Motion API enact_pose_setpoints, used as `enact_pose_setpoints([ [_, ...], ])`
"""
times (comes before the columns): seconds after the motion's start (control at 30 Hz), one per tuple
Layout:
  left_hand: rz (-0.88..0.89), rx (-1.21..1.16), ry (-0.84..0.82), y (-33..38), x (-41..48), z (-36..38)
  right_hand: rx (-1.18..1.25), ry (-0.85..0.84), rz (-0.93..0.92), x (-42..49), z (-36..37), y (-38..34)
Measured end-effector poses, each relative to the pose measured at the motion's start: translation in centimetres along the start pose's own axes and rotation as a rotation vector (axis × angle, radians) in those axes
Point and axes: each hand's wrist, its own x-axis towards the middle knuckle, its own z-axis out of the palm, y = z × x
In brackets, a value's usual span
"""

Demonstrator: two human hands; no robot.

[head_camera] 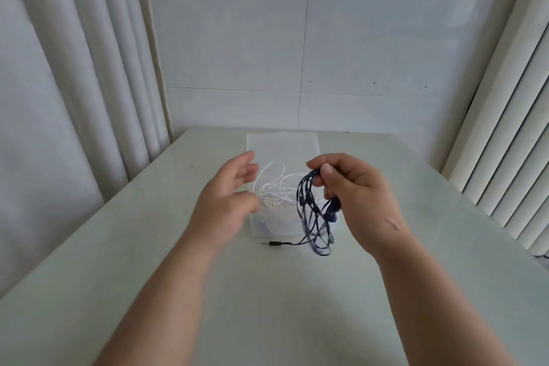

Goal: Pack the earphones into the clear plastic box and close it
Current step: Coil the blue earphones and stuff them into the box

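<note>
Right hand [356, 196] holds up the dark earphones [309, 211]; left hand [225, 196] is open beside the box [267, 227].

The right thumb and fingers curl round the top of the looped dark cable, pinching it, so the bundle hangs above the right part of the box, its lowest loops near the table [267, 306]. The plug [271, 244] lies on the table just in front of the box. The left hand is spread, fingers loosely straight, at the box's left edge; motion blur hides whether it touches the white earphones [276, 187], which lie tangled in the open box. The clear lid [282, 142] lies flat behind, toward the wall. A curtain [74, 68] hangs at left, blinds [505, 157] at right.
</note>
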Motion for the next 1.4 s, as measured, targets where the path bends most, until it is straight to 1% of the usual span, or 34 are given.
enact_pose_setpoints([
  [0.07, 0.042, 0.029, -0.096, -0.1, -0.3, 0.7, 0.02, -0.031, 0.015, -0.1, 0.2, 0.0],
  [0.17, 0.013, 0.053, -0.241, -0.5, -0.9, 1.7, 0.154, -0.1, 0.072, -0.2, 0.4, 0.0],
  [0.27, 0.008, 0.138, -0.364, -0.4, -1.3, 2.9, 0.158, -0.134, 0.065, -0.5, 0.8, -0.3],
  [0.33, 0.025, 0.23, -0.368, 0.1, -1.6, 3.6, 0.145, -0.15, 0.066, -0.6, 1.3, -0.4],
  [0.43, 0.02, 0.337, -0.319, 0.0, -1.7, 4.5, 0.123, -0.177, 0.052, -0.7, 1.7, -0.1],
  [0.53, -0.069, 0.297, -0.323, -0.5, -1.7, 4.6, 0.172, -0.2, 0.056, -0.7, 1.9, 0.1],
  [0.6, -0.096, 0.272, -0.339, -0.7, -1.6, 4.5, 0.192, -0.2, 0.066, -0.7, 1.8, 0.0],
  [0.7, -0.109, 0.292, -0.33, -0.9, -1.4, 4.2, 0.383, -0.18, 0.084, -0.5, 1.2, -0.1],
  [0.77, -0.143, 0.211, -0.333, -0.7, -1.4, 4.1, 0.512, -0.162, 0.08, -0.4, 0.7, -0.1],
  [0.8, -0.156, 0.161, -0.35, -0.5, -1.4, 4.0, 0.528, -0.143, 0.08, -0.3, 0.5, -0.1],
  [0.87, -0.136, 0.145, -0.348, -0.6, -1.2, 3.8, 0.458, -0.067, 0.098, 0.0, 0.3, 0.3],
  [0.97, -0.093, 0.195, -0.293, -1.3, -0.5, 2.8, 0.165, 0.063, 0.077, 0.3, 0.3, 0.8],
  [1.07, -0.058, 0.251, -0.245, -1.7, 0.1, 1.8, -0.052, 0.122, 0.05, 0.3, 0.5, 0.9],
  [1.17, 0.032, 0.339, -0.164, -1.8, 0.9, 1.5, -0.209, 0.161, 0.012, 0.3, 0.7, 1.1],
  [1.23, 0.064, 0.322, -0.142, -1.4, 1.6, 1.7, -0.221, 0.189, 0.03, 0.6, 0.7, 1.1],
  [1.3, 0.075, 0.29, -0.113, -0.6, 2.4, 2.2, -0.183, 0.219, 0.045, 0.9, 0.7, 0.9],
  [1.4, 0.088, 0.186, -0.068, 0.7, 4.2, 3.3, -0.155, 0.247, 0.021, 1.9, 0.5, 0.2],
])
